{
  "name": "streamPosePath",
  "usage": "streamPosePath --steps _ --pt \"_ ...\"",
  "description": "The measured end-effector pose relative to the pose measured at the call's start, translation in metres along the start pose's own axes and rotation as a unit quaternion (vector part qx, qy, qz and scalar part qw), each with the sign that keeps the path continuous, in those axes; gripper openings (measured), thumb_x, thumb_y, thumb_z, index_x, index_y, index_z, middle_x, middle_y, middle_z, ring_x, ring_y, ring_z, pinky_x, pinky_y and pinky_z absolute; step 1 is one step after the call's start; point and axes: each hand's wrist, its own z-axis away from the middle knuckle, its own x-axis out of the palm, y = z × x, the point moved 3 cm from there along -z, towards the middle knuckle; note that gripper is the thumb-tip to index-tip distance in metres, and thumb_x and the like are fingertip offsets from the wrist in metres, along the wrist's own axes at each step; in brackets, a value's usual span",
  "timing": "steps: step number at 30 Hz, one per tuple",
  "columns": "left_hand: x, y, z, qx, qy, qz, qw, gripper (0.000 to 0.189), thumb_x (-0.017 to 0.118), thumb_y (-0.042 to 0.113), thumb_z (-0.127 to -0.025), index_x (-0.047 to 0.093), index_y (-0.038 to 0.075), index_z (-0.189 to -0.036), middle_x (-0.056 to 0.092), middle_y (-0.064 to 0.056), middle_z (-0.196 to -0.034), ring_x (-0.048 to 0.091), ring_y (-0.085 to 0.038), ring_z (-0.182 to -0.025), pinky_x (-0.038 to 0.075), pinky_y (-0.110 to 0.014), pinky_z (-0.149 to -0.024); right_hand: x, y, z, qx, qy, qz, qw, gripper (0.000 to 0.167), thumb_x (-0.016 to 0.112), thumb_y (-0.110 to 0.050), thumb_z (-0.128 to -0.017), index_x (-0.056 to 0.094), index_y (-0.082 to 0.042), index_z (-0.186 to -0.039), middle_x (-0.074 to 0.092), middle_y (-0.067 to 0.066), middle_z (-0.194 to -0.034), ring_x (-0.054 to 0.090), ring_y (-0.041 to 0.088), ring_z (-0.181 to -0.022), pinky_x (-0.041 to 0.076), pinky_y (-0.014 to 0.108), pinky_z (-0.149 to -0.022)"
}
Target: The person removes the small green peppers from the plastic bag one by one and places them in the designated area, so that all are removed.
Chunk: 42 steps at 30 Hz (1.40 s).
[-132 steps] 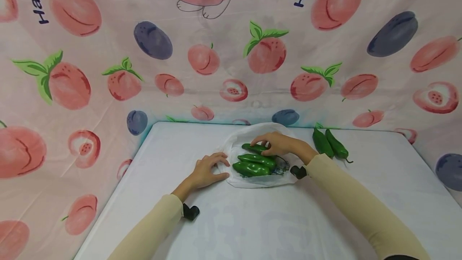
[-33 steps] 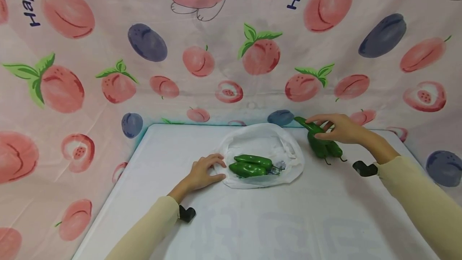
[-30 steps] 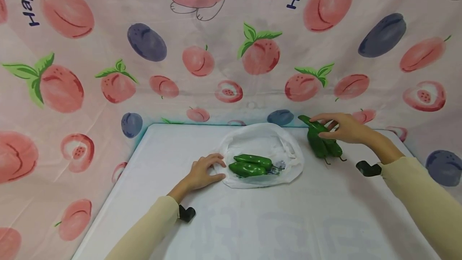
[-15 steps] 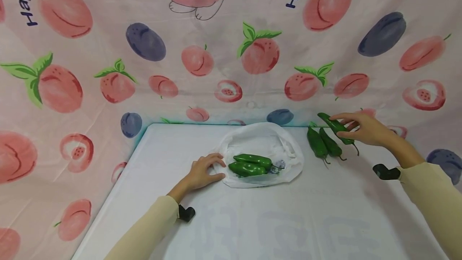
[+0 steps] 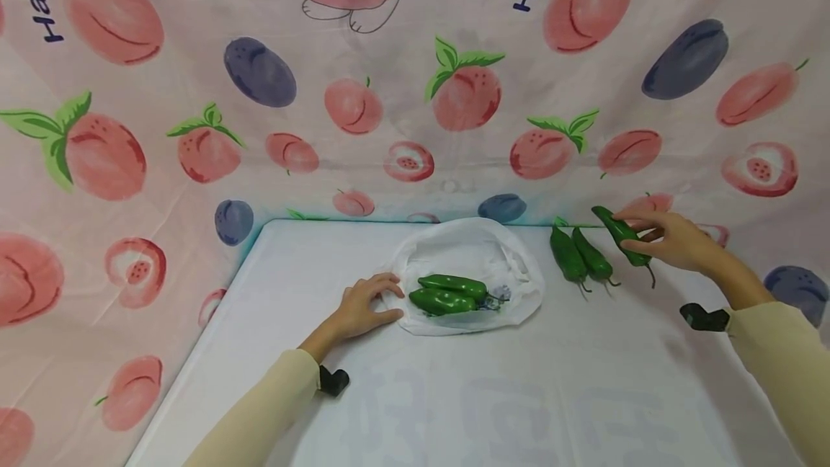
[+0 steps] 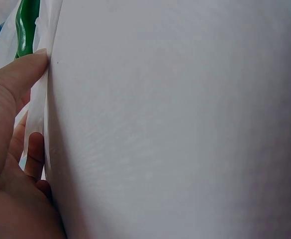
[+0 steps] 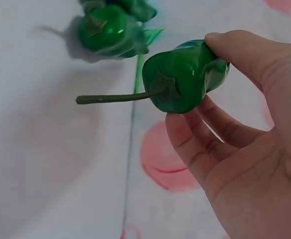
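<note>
While the bag (image 5: pixel 528 294) is touched at its left rim by the left hand (image 5: pixel 359 308), whose fingers are relaxed and apart, a pepper (image 5: pixel 620 236) has been carried by the right hand (image 5: pixel 681 240) past the laid pair (image 5: pixel 568 254). It is gripped between thumb and fingers, and appears to be held above the tabletop (image 5: pixel 415 402), near the far edge, closer to the far right corner than the pair. By judgement, a place beside them is being sought, and the emptying is unfinished: two peppers (image 5: pixel 443 302) are still seen in the bag.
</note>
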Motion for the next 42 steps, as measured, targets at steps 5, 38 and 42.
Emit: streamPosePath --steps 5,38,42 --pt "0.000 -0.001 0.000 0.000 0.000 0.001 1.0000 0.026 0.080 0.029 -0.091 0.070 0.024 -0.114 0.056 0.002 -0.145 0.050 -0.015 -0.103 0.027 -0.046 -0.090 0.005 0.014 0.001 0.034 -0.011 -0.013 0.9993 0.061 0.072 -0.030 -0.099 0.050 -0.004 -0.149 0.054 0.038 -0.136 0.058 0.055 -0.116 0.055 0.058 -0.083" --pt "0.002 -0.004 -0.001 -0.002 -0.004 0.010 0.9999 0.026 0.080 0.030 -0.091 0.070 0.026 -0.115 0.055 0.003 -0.146 0.050 -0.014 -0.103 0.026 -0.046 -0.090 0.045 0.059 -0.007 0.108 -0.053 -0.106 0.9871 0.071 0.068 -0.042 -0.099 0.043 -0.005 -0.154 0.047 0.040 -0.143 0.054 0.051 -0.123 0.057 0.038 -0.082" --pt "0.002 -0.005 -0.001 -0.003 -0.004 0.010 0.9999 0.026 0.080 0.029 -0.091 0.070 0.026 -0.115 0.055 0.003 -0.146 0.049 -0.014 -0.103 0.026 -0.046 -0.090 0.047 0.060 -0.008 0.110 -0.052 -0.111 0.9863 0.071 0.069 -0.044 -0.098 0.044 -0.006 -0.153 0.048 0.040 -0.142 0.055 0.050 -0.122 0.056 0.038 -0.081"
